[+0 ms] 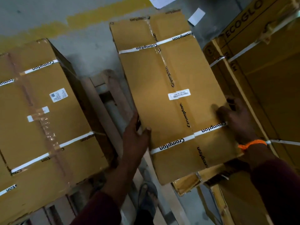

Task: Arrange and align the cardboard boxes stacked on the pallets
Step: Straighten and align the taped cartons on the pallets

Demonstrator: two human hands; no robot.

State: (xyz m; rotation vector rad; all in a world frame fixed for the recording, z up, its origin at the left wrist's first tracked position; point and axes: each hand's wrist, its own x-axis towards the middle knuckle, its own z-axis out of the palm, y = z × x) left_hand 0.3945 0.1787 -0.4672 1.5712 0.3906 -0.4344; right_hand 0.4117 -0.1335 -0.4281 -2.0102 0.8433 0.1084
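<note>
Gripped at its sides by left hand [135, 138] and right hand [236, 118], the centre-frame box [170, 75] overhangs the lower box [186, 184] and might tip.

I see a long white-strapped brown cardboard box [170, 95] lying askew between a taped brown carton [40, 111] and an ECOGLO-printed carton [267, 70], overhanging a lower torn box [186, 184].

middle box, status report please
Left hand and right hand grip middle box at its side edges. Box askew. ECOGLO box close beside right hand.
</note>
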